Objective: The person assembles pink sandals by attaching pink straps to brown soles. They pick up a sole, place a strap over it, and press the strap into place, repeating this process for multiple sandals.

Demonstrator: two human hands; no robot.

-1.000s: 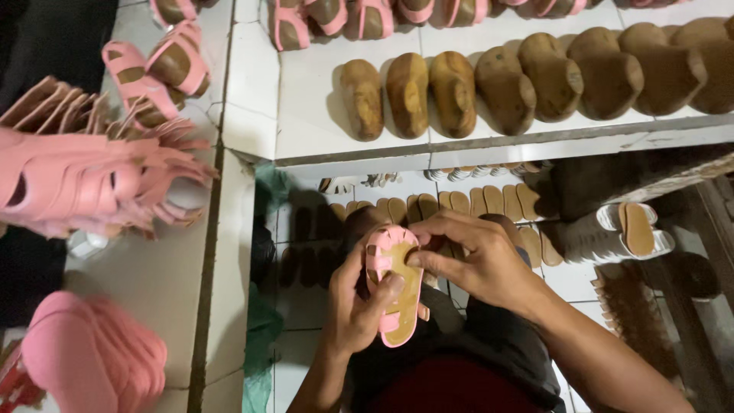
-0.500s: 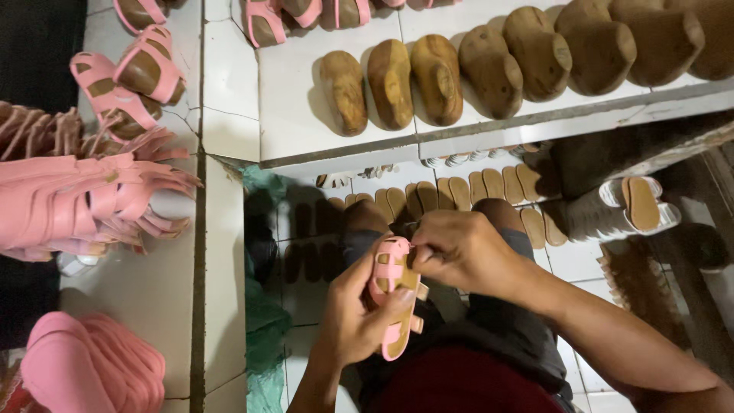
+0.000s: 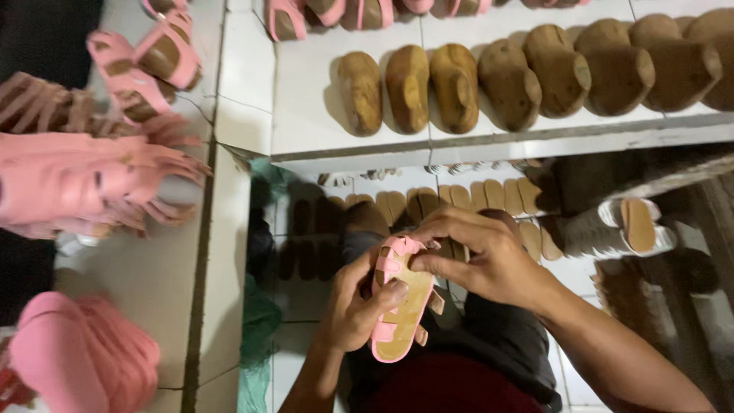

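Pink straps and a tan insole identify the piece at centre as a small pink sandal (image 3: 401, 306), held over our lap below the edge of the white tiled desk (image 3: 321, 115). Our left hand (image 3: 355, 306) is closed around the sandal's side from below, thumb pressed on the insole. Our right hand (image 3: 478, 256) is curled over the toe end, its fingertips pinching the front strap. We judge the step in hand to be the fitting or pressing of the straps at the toe; the next move calls for a firm hold by the left hand while the right works along the strap edge.

On the desk stands a row of brown shoe lasts (image 3: 527, 73), with finished pink sandals (image 3: 149, 65) to the left and a stack of pink strap uppers (image 3: 84, 187) beside them. Tan insoles (image 3: 474, 197) lie in a row on the floor under the desk, near a white-soled sandal (image 3: 631, 228).

Hidden: the sandal's underside, the right fingertips' exact contact, and any glue or tool. The dark floor area at right is hard to make out, and the pink heap (image 3: 76, 356) at lower left is cut off.
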